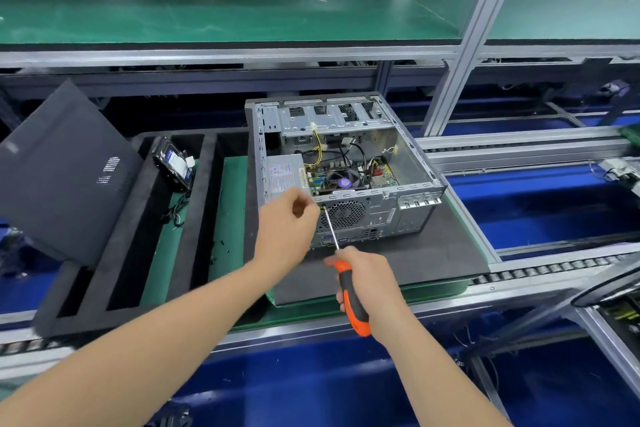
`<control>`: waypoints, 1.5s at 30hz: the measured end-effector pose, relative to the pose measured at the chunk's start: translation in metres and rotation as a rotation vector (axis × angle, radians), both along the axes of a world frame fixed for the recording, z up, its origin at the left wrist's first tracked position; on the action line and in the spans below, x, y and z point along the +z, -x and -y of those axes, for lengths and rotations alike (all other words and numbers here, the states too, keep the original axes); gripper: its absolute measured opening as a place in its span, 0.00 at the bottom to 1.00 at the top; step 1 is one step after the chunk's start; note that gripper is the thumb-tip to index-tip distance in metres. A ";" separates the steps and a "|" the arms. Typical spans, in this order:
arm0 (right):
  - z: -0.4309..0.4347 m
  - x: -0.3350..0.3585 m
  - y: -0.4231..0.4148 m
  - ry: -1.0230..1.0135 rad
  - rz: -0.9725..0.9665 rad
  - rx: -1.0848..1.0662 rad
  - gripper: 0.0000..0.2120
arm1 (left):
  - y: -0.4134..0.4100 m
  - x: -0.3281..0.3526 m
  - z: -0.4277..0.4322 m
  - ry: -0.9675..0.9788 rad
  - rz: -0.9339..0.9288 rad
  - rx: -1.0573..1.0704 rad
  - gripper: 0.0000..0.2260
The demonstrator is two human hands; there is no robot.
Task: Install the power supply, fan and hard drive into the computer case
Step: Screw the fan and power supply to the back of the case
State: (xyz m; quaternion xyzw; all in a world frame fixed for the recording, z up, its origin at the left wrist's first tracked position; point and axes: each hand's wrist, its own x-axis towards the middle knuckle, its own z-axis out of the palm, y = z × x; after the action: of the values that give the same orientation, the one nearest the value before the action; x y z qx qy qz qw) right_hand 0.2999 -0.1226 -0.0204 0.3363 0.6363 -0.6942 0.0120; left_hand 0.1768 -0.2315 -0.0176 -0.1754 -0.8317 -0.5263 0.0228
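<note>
Resting at the mat's point(433, 263) far left corner, the computer case point(408, 163) is met by a screwdriver point(346, 288) gripped in the right hand point(367, 284); the left hand point(287, 222) is curled at its tip, anything pinched being hidden.

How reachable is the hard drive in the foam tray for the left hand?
Probably yes: the hard drive stands uncovered left of the case, nothing between; the left hand sits curled at the tip of the screwdriver.

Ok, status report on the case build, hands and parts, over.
Right hand grips screwdriver, tip at computer case rear panel. Left hand curled at the tip, contents hidden. Power supply seated in case; hard drive in foam tray outside. Nothing blocking.
</note>
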 end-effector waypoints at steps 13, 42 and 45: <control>0.009 -0.005 -0.004 0.223 -0.035 0.106 0.11 | -0.024 0.003 -0.032 -0.692 1.038 -0.113 0.12; 0.001 -0.029 -0.026 0.062 -0.229 0.003 0.12 | -0.019 0.000 -0.046 -1.192 1.319 0.002 0.08; -0.001 -0.031 -0.027 -0.035 -0.230 0.002 0.10 | -0.020 -0.007 -0.043 -1.230 1.329 0.021 0.09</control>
State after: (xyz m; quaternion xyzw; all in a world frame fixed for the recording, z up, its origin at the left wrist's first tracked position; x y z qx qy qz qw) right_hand 0.3271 -0.1221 -0.0515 0.2541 0.6458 -0.7169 -0.0664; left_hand 0.1967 -0.1882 -0.0245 0.2153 -0.2469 -0.8703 -0.3678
